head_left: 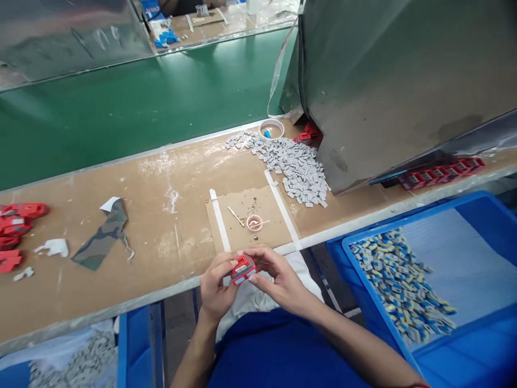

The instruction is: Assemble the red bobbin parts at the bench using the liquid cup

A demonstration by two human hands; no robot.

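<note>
A small red and grey toy-like piece (243,269) is held between both hands, just off the table's front edge. My left hand (220,283) grips its left side, with fingers on its top. On the right side, my right hand (278,277) has its thumb at the piece's lower corner and its fingers curled behind it. Beyond the hands, a small round cup (254,223) with reddish contents and a thin stick across it stands on a taped cardboard sheet (264,202). A pale pointed stick (236,216) lies to the cup's left.
Grey flat pieces (301,170) are heaped behind, near a tape roll (271,129). Red parts (18,223) and a camouflage cloth (103,240) lie left. A blue bin (464,258) holds small parts at right; another bin (135,345) stands lower left. A metal housing (396,91) overhangs the right.
</note>
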